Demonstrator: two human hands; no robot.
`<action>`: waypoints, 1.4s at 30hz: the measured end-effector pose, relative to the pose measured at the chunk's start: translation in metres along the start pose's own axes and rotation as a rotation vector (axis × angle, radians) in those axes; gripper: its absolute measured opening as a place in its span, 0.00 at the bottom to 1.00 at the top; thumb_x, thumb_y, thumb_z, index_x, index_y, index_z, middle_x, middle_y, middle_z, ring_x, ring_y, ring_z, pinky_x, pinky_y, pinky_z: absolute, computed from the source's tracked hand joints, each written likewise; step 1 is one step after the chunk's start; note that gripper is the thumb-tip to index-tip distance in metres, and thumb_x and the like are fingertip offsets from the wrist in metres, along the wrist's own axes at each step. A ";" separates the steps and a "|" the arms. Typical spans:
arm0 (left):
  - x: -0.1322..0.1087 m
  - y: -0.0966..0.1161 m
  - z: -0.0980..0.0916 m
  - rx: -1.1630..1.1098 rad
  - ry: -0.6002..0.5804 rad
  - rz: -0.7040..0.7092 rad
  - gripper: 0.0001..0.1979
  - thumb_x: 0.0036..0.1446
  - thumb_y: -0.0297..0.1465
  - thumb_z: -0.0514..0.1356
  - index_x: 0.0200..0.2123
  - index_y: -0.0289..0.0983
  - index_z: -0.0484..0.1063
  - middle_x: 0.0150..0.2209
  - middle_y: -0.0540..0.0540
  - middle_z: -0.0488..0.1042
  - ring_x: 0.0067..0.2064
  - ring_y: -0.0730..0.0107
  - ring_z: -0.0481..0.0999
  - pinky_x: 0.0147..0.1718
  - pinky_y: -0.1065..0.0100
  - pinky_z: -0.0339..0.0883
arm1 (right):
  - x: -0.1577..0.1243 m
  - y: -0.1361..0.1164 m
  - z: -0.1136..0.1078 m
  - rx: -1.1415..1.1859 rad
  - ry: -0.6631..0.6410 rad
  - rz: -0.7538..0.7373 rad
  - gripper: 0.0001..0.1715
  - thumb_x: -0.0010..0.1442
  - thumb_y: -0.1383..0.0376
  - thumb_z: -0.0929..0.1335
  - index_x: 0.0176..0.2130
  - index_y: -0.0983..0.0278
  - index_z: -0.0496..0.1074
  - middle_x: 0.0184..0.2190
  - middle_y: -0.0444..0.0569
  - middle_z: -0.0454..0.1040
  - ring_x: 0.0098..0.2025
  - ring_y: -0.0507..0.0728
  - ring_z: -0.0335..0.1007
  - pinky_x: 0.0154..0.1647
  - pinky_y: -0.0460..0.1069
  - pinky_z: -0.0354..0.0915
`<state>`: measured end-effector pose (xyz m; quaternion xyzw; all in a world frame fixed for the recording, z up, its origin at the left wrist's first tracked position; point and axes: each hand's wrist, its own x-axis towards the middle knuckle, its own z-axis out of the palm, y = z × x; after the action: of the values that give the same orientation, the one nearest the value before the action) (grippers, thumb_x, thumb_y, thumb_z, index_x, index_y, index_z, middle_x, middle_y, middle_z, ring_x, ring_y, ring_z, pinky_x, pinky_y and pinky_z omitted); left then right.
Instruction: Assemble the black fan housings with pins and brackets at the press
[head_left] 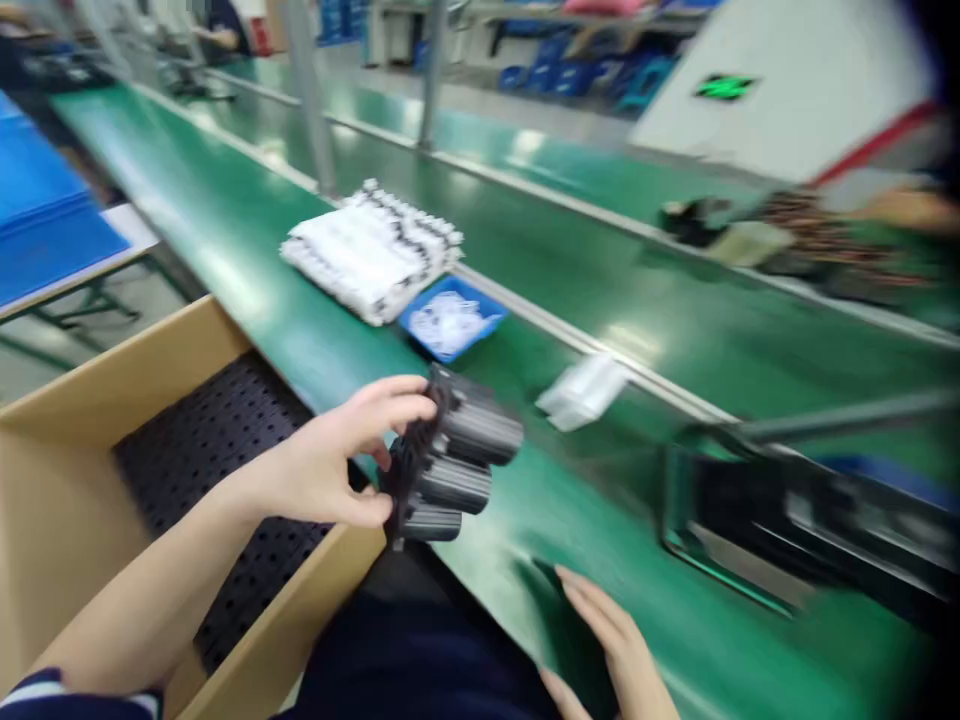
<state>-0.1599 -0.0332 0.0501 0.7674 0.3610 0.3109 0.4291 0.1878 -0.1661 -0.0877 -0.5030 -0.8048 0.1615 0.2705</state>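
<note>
My left hand (330, 455) grips a black part (457, 455) by its flat plate; several ribbed black cylinders stick out from the plate to the right. It is held in the air between the cardboard box and the green bench (300, 330). Low in the view, my right hand (615, 640) hovers at the bench edge, fingers apart, with nothing visible in it. Inside the cardboard box (67, 470), to the left, lies a black sheet with rows of holes (247, 450).
On the bench are a stack of white pieces (367, 250), a blue tray (427, 340) of small white parts and a translucent packet (585, 390). A dark bin (750, 520) stands at right. Metal posts (311, 100) rise behind. Another person's hand (915, 210) shows at far right.
</note>
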 end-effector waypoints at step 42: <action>0.121 0.044 0.170 0.775 -0.579 0.373 0.43 0.54 0.39 0.69 0.67 0.39 0.51 0.64 0.33 0.61 0.62 0.46 0.65 0.56 0.48 0.68 | -0.022 0.065 -0.080 0.144 0.178 0.146 0.56 0.55 0.43 0.71 0.68 0.61 0.45 0.66 0.63 0.48 0.70 0.67 0.45 0.68 0.65 0.56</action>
<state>0.0521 -0.0242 0.0351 0.9759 0.1731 0.0004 0.1328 0.2897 -0.1585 -0.0643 -0.5521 -0.7251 0.1927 0.3638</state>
